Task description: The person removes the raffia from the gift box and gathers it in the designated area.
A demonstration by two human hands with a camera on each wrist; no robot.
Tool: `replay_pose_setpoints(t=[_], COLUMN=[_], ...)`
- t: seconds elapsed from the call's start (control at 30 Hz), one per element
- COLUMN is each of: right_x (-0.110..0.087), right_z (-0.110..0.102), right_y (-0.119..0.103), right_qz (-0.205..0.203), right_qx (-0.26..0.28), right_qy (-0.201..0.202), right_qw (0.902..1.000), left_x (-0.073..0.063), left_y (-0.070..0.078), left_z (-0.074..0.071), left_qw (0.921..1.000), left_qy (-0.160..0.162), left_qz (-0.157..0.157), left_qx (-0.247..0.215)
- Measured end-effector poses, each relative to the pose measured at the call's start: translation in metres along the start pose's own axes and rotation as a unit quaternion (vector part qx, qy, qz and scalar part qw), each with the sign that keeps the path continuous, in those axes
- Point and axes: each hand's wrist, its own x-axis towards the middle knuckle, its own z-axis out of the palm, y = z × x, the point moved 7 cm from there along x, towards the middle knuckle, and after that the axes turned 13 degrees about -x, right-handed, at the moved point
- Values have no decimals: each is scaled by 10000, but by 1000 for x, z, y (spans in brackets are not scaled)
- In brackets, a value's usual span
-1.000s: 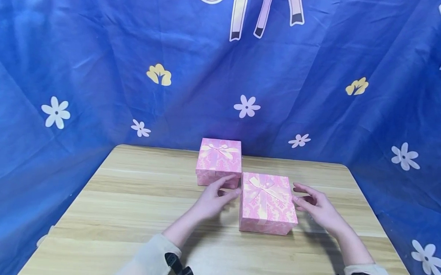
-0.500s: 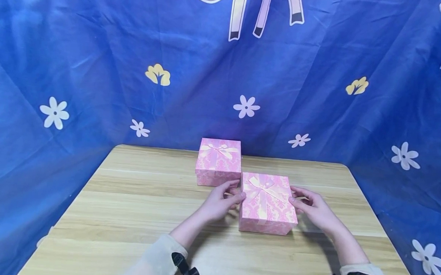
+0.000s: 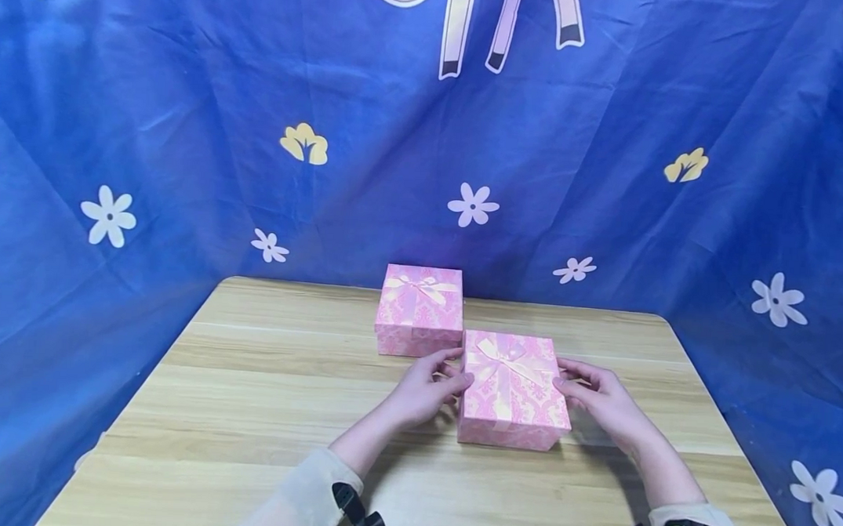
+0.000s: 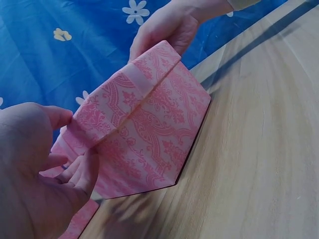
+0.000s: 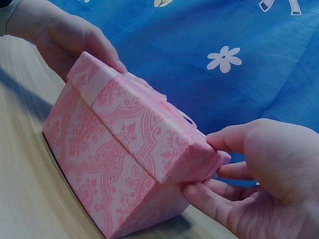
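Note:
A pink patterned gift box sits on the wooden table, its lid topped with a pale ribbon bow. My left hand holds the lid's left side, thumb on the top edge and fingers at the lower rim, as the left wrist view shows. On the opposite side my right hand pinches the lid likewise, thumb at the upper edge and fingertips under its rim. The lid sits over the box body. Behind and to the left stands a second pink gift box with a similar bow.
The light wooden table reaches back to a blue curtain printed with flowers and animals, which also lines both sides. The second box stands close to my left fingertips, near the table's back edge.
Both hands have moved in from beside the front box and now hold the lid by its two sides. Neither box has visibly moved.

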Motion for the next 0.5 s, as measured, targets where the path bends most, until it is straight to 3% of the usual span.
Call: replay_pose_setpoints(t=[0.23,0.5], right_x=[0,-2], right_z=[0,-5], right_y=[-2,-6], right_qz=[5,316], right_qx=[253,233], right_qy=[2,57], right_qw=[9997,9992], left_x=[0,1], left_y=[2,10], left_z=[-1,0], left_qw=[9999,9999], left_qy=[-21,-24], left_qz=[-33,55], left_qx=[123,129])
